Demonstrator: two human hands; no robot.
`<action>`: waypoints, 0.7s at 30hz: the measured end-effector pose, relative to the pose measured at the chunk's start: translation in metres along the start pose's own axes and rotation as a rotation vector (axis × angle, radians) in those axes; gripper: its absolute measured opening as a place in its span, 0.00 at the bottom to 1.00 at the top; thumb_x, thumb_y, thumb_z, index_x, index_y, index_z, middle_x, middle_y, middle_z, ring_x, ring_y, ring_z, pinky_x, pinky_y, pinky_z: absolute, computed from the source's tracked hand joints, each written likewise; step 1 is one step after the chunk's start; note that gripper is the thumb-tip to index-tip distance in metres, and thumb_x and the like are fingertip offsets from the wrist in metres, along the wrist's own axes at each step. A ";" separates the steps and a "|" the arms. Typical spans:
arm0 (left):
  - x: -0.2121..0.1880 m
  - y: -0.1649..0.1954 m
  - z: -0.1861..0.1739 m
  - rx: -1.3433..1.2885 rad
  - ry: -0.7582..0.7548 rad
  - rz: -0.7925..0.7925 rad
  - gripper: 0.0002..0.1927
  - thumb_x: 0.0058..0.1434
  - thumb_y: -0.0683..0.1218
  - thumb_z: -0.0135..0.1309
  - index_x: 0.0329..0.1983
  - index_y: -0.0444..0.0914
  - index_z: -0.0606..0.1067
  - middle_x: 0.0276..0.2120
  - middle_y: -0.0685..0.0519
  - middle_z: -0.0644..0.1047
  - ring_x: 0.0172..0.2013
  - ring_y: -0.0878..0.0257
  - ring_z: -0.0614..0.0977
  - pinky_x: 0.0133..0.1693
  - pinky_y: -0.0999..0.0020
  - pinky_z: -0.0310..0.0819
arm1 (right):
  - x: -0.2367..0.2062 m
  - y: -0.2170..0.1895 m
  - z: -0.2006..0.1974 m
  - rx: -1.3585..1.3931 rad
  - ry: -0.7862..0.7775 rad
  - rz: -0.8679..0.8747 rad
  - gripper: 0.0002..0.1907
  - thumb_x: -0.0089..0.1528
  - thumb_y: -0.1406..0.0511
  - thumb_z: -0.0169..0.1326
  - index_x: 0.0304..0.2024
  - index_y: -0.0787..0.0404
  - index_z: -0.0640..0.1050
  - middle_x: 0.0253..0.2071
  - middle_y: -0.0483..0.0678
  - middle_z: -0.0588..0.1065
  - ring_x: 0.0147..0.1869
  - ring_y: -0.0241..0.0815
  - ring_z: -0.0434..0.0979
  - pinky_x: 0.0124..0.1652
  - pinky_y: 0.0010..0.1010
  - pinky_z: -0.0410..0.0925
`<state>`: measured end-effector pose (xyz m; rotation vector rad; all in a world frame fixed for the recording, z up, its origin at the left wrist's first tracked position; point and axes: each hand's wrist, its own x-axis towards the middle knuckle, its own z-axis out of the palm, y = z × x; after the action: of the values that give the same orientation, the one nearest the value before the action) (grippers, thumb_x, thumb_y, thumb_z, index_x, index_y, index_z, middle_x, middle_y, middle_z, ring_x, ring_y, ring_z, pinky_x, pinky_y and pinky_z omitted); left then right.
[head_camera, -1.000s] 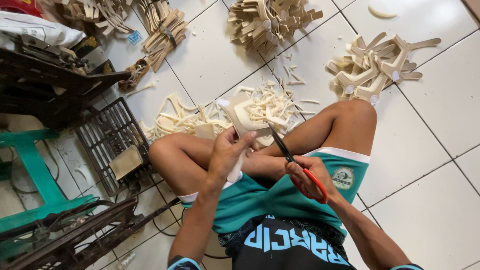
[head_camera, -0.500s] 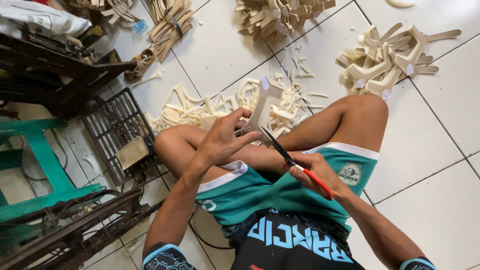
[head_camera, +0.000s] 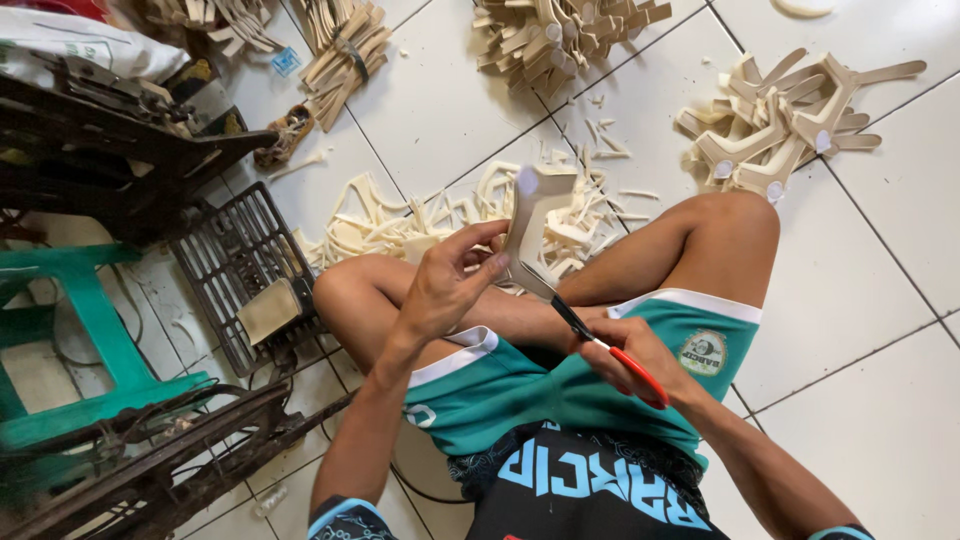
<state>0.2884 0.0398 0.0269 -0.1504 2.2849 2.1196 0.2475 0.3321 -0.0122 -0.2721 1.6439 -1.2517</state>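
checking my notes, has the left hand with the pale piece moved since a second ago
Yes. The left hand with the pale piece has shifted toward the right knee, away from the left knee.

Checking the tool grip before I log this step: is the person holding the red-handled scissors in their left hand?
No, the red-handled scissors are in the right hand, while the left hand holds the pale Y-shaped piece.

Bright, even daylight, soft shadows, faint sheen on the white floor tiles (head_camera: 880, 300); sharp focus, wide-angle edge stretch.

Pale Y-shaped wooden piece (head_camera: 535, 215) above crossed knees; pale offcut heap (head_camera: 450, 215) on white tiled floor (head_camera: 880, 420) beyond; dark metal grate (head_camera: 240, 270) left.
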 end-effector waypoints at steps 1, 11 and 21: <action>-0.002 -0.003 0.003 -0.080 0.015 -0.001 0.24 0.70 0.37 0.57 0.68 0.31 0.70 0.43 0.53 0.76 0.43 0.66 0.79 0.48 0.71 0.79 | 0.001 -0.003 0.000 -0.021 -0.025 -0.115 0.15 0.63 0.57 0.50 0.35 0.61 0.80 0.18 0.39 0.66 0.19 0.31 0.64 0.19 0.25 0.59; -0.018 -0.016 0.071 -0.544 0.259 -0.048 0.33 0.67 0.36 0.57 0.74 0.33 0.62 0.38 0.55 0.75 0.39 0.69 0.78 0.45 0.73 0.79 | 0.007 -0.018 0.014 0.291 -0.099 -0.337 0.23 0.69 0.50 0.46 0.38 0.64 0.75 0.19 0.39 0.63 0.18 0.28 0.60 0.18 0.21 0.56; -0.015 -0.005 0.075 -0.489 0.230 -0.260 0.33 0.61 0.37 0.58 0.69 0.35 0.61 0.41 0.53 0.78 0.42 0.66 0.82 0.44 0.71 0.82 | 0.004 0.002 0.030 0.370 0.050 -0.369 0.24 0.69 0.50 0.49 0.36 0.66 0.76 0.16 0.37 0.63 0.15 0.26 0.60 0.16 0.19 0.54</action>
<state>0.2996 0.1144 0.0171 -0.6876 1.6662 2.5668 0.2703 0.3127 -0.0149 -0.3248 1.4059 -1.8251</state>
